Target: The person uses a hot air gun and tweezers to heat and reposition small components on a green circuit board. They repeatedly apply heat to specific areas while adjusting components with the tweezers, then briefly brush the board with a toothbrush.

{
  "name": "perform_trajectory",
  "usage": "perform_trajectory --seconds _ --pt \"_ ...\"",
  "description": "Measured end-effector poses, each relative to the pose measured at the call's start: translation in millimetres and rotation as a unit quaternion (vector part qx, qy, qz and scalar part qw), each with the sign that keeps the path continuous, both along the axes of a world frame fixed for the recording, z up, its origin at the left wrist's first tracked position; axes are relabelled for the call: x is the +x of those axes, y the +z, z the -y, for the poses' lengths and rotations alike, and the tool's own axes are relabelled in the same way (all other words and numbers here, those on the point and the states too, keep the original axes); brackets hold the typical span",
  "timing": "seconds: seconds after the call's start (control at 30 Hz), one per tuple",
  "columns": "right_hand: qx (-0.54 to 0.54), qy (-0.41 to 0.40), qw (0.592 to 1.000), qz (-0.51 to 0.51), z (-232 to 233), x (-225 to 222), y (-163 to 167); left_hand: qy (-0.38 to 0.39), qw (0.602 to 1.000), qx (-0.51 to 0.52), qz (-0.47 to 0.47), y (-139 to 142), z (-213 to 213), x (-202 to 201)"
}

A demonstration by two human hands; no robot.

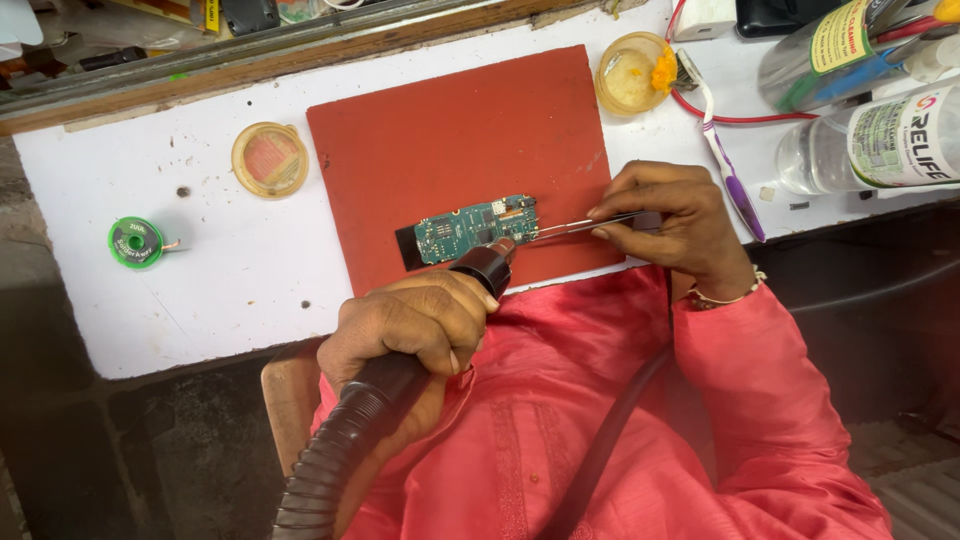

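Single head view, looking steeply down, close over white worktable (250, 290), near edge

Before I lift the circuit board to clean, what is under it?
The circuit board lies on a red mat, which rests on the white table. The hot-air nozzle in the left hand covers its lower edge; nothing beneath the board itself shows.
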State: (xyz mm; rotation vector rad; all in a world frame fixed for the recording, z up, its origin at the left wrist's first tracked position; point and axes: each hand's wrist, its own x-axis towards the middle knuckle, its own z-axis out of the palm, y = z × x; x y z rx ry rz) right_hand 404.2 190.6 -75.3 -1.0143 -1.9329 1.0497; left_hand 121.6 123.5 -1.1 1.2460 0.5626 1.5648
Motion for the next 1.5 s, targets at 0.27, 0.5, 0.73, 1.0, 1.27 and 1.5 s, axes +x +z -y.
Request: perform_trajectory --seconds 0.27,0.5,0.73,1.0,1.27,1.5 --pt "-0.024 0.001 0.999 -0.03 -2 -7 -7 0.009 1.0 0.013 0.013 -7 1 -1" --pt "-0.019 -0.012 1.0 -0.009 0 -8 -11 0.007 1.0 0.015 0.003 -5 -1 -2" --pt "-0.016 -0.005 1.0 -0.014 -1 -7 -12 0.004 1.0 0.016 -0.002 -3 -1 -3" --pt "-0.015 -0.013 1.0 -0.006 1 -7 -12 0.002 1.0 0.015 -0.01 -3 -2 -4" --pt "-0.014 -0.013 1.0 -0.006 1 -7 -11 0.001 1.0 0.02 -0.012 -3 -1 -3" --pt "-0.023 -0.012 1.0 -0.011 1 -8 -11 0.002 1.0 0.019 -0.017 -2 0 -4"
